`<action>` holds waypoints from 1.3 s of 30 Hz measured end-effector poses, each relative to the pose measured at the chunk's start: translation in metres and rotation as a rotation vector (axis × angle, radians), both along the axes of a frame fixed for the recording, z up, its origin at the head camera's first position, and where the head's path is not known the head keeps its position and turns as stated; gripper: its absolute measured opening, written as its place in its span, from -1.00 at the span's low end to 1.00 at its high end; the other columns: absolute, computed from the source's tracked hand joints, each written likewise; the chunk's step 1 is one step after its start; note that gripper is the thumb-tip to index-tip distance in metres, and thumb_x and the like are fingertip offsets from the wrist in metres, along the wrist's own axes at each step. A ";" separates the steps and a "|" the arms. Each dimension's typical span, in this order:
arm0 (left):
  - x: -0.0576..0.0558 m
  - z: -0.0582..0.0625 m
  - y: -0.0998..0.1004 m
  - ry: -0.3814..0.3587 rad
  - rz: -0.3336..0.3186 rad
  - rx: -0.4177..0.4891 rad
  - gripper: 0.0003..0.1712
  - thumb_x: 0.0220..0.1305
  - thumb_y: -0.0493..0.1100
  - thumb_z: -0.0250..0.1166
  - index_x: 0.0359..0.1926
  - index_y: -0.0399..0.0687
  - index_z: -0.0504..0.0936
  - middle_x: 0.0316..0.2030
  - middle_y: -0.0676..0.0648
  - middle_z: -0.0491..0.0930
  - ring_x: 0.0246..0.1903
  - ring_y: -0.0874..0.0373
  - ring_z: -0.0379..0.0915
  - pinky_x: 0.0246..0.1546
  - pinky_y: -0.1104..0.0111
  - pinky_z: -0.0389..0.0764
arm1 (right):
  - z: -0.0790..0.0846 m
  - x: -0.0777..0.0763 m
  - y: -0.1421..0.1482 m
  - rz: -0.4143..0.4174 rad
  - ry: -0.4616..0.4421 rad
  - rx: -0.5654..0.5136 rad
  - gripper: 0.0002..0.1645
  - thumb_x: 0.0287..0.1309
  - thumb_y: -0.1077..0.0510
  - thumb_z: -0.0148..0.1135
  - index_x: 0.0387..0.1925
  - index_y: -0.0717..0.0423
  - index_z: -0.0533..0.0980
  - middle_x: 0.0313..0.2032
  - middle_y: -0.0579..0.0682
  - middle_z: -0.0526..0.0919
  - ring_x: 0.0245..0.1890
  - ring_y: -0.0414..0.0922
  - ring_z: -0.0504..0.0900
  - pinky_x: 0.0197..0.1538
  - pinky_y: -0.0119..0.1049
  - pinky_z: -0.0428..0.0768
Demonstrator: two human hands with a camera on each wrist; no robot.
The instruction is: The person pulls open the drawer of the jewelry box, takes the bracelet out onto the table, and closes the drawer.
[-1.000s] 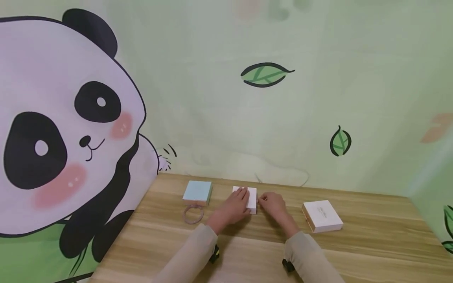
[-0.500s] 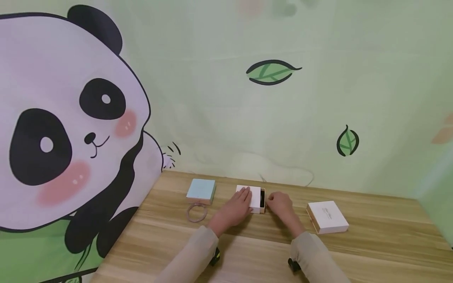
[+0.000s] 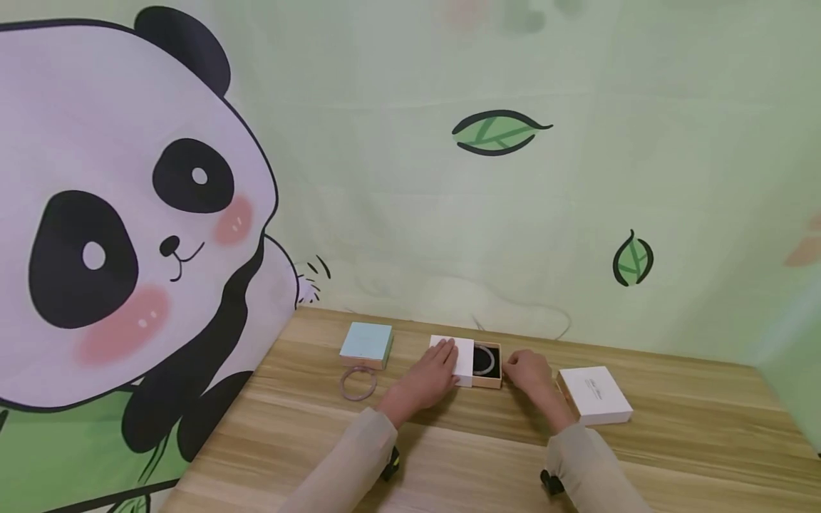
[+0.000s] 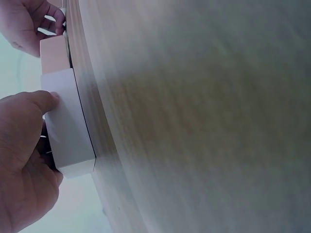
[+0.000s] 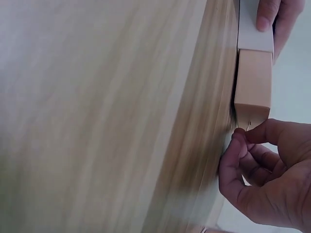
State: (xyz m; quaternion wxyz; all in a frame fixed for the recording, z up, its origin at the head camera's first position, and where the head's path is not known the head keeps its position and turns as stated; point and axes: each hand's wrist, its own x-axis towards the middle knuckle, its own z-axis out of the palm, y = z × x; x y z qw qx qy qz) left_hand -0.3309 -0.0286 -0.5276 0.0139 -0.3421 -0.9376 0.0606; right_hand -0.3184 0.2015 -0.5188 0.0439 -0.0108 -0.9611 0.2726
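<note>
In the head view, my left hand [image 3: 430,374] lies over the white sleeve [image 3: 463,363] of a drawer box, fingers across its top. Its thumb bends over the edge onto the near side, seen in the left wrist view. Out of the sleeve's right end sticks a tan drawer [image 3: 490,383] with black lining and a pale bangle [image 3: 493,360] inside, partly covered by the sleeve. My right hand [image 3: 531,370] is just right of the drawer. Its thumb and forefinger pinch a thin pull cord [image 5: 249,125] at the drawer's end, in the right wrist view.
A light blue box [image 3: 367,340] stands at the back left of the wooden table [image 3: 462,456], with another bangle [image 3: 342,385] against its front. A white box [image 3: 593,392] with small lettering sits to the right, close to my right forearm. A panda-printed cloth wall [image 3: 385,214] rises behind.
The drawer has slid out rightward from the sleeve, uncovering the black lining and bangle. My right hand has moved right with it; my left hand stays on the sleeve.
</note>
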 end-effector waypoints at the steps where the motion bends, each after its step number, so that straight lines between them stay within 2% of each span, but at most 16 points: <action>1: 0.000 -0.001 0.000 -0.001 0.001 0.000 -0.29 0.64 0.07 -0.10 0.55 -0.31 0.11 0.57 -0.25 0.04 0.56 -0.09 -0.07 0.54 0.18 0.06 | 0.000 0.001 0.002 0.002 -0.003 0.004 -0.75 0.12 0.16 0.20 -0.64 0.10 0.54 -0.65 -0.08 0.44 -0.55 -0.08 0.40 -0.52 -0.31 0.31; 13: 0.001 -0.001 0.002 -0.005 0.007 0.000 -0.29 0.64 0.07 -0.11 0.55 -0.31 0.10 0.56 -0.26 0.03 0.56 -0.09 -0.07 0.54 0.17 0.05 | 0.001 0.008 0.015 0.017 -0.002 0.041 -0.70 0.13 0.22 0.16 -0.70 0.11 0.47 -0.70 -0.13 0.40 -0.61 -0.11 0.39 -0.53 -0.31 0.32; 18: 0.001 -0.002 0.002 -0.016 0.012 0.014 -0.29 0.64 0.07 -0.10 0.56 -0.30 0.10 0.57 -0.26 0.02 0.57 -0.09 -0.08 0.54 0.16 0.05 | 0.002 0.008 0.015 0.012 0.012 0.037 -0.75 0.15 0.23 0.16 -0.63 0.16 0.54 -0.65 -0.07 0.50 -0.58 -0.09 0.45 -0.49 -0.26 0.42; 21: 0.000 -0.002 0.002 -0.016 0.007 0.024 -0.30 0.64 0.06 -0.10 0.55 -0.31 0.10 0.56 -0.27 0.03 0.56 -0.10 -0.08 0.54 0.15 0.05 | 0.004 0.009 0.013 0.002 0.010 0.036 -0.76 0.21 0.26 0.10 -0.56 0.21 0.52 -0.59 0.02 0.54 -0.54 -0.03 0.48 -0.44 -0.17 0.49; 25: 0.000 -0.001 0.001 0.009 -0.008 0.032 -0.30 0.63 0.04 -0.07 0.53 -0.34 0.14 0.55 -0.29 0.08 0.55 -0.12 -0.02 0.52 0.14 0.11 | 0.008 0.008 0.007 -0.003 0.068 0.026 -0.78 0.25 0.33 -0.01 -0.32 0.35 0.57 -0.36 0.22 0.66 -0.33 0.11 0.64 -0.24 -0.01 0.64; 28: -0.001 0.000 0.001 0.013 -0.012 0.036 -0.30 0.63 0.04 -0.07 0.53 -0.35 0.14 0.54 -0.30 0.08 0.54 -0.13 -0.02 0.52 0.14 0.11 | 0.012 0.007 -0.001 0.020 0.155 0.019 -0.72 0.23 0.36 0.03 -0.12 0.44 0.57 -0.20 0.32 0.67 -0.17 0.22 0.66 -0.10 0.07 0.65; 31: -0.001 0.000 0.001 0.004 -0.014 0.049 -0.30 0.63 0.04 -0.07 0.53 -0.37 0.13 0.54 -0.31 0.08 0.54 -0.14 -0.03 0.53 0.12 0.10 | 0.015 0.005 -0.010 0.059 0.197 0.015 -0.69 0.20 0.33 0.15 -0.07 0.46 0.57 -0.18 0.33 0.64 -0.14 0.24 0.63 -0.06 0.08 0.64; 35: -0.001 0.000 0.000 -0.001 -0.018 0.064 -0.29 0.63 0.03 -0.05 0.52 -0.39 0.14 0.54 -0.32 0.08 0.54 -0.15 -0.02 0.53 0.11 0.10 | 0.018 0.002 -0.020 0.128 0.168 0.026 -0.65 0.17 0.26 0.25 -0.03 0.40 0.58 -0.11 0.30 0.65 -0.08 0.19 0.62 -0.01 0.06 0.62; 39: 0.002 0.002 0.000 -0.010 -0.019 0.064 -0.29 0.63 0.03 -0.04 0.53 -0.38 0.13 0.54 -0.32 0.08 0.54 -0.14 -0.02 0.52 0.11 0.11 | 0.015 -0.003 -0.027 0.200 0.131 0.082 -0.58 0.15 0.21 0.34 0.02 0.35 0.58 -0.04 0.31 0.64 -0.04 0.19 0.61 0.05 0.07 0.60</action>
